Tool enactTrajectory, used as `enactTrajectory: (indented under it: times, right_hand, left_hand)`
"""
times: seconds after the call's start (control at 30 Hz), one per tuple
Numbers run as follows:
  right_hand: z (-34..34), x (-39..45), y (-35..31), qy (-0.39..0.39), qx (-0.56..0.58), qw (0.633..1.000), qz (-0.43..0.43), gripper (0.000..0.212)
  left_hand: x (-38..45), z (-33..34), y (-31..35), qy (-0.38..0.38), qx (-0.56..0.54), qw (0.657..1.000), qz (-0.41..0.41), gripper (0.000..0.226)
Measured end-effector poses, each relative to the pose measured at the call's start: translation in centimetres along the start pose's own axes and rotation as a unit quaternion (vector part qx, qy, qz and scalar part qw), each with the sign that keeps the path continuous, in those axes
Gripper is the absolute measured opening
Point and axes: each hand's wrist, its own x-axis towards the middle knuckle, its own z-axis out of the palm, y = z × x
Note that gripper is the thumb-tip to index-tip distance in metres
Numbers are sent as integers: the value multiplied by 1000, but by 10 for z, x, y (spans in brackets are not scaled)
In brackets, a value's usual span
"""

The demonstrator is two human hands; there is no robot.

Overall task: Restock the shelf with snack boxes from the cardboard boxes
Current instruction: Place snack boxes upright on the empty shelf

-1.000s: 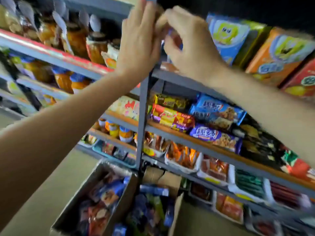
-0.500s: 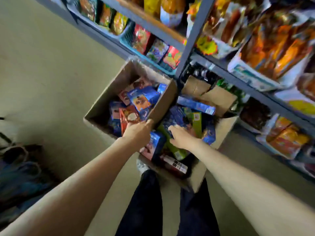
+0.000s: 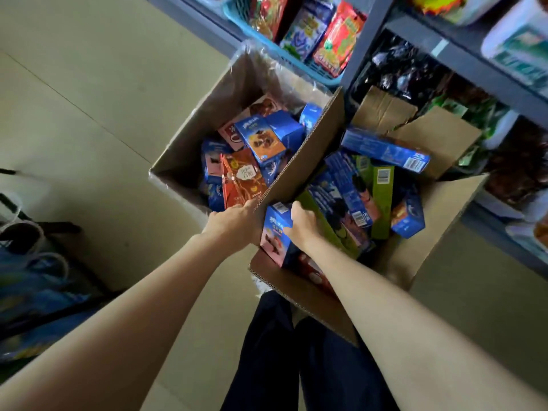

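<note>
Two open cardboard boxes stand on the floor below the shelf (image 3: 366, 40). The left cardboard box (image 3: 189, 137) holds blue, orange and pink snack boxes. The right cardboard box (image 3: 444, 209) holds blue and green ones. At the near-left corner of the right box, a blue snack box with a pink front (image 3: 275, 232) stands on end. My right hand (image 3: 304, 222) curls its fingers over that box's top right edge. My left hand (image 3: 234, 222) is pressed to its left side with curled fingers, their tips hidden by the cardboard wall.
A blue plastic basket (image 3: 268, 47) of snack bags sits on the lowest shelf above the left box. More bags and trays fill the shelves at right. Dark bags (image 3: 35, 280) lie on the floor at left. My dark trouser legs (image 3: 296, 357) stand just behind the right box.
One second ago both hands were up at the top shelf. They dropped to the cardboard boxes, and now they have closed on the blue snack box.
</note>
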Motion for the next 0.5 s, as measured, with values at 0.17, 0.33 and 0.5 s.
enactTrajectory:
  times: [0.17,0.33,0.5]
  right_hand:
    - [-98,-28,-17,-39,16,998,-41,30]
    - [-297,-94,-62,-84,93,987,-100,22]
    - [-481,-200,-135,-18,114,974,-192,14]
  left_hand:
    - [-17,-29,12,4,-27,999,27,68]
    - [-66,-153,70,55,-129,984,108,66]
    - [-159,-330,111,67,-308,927,201,61]
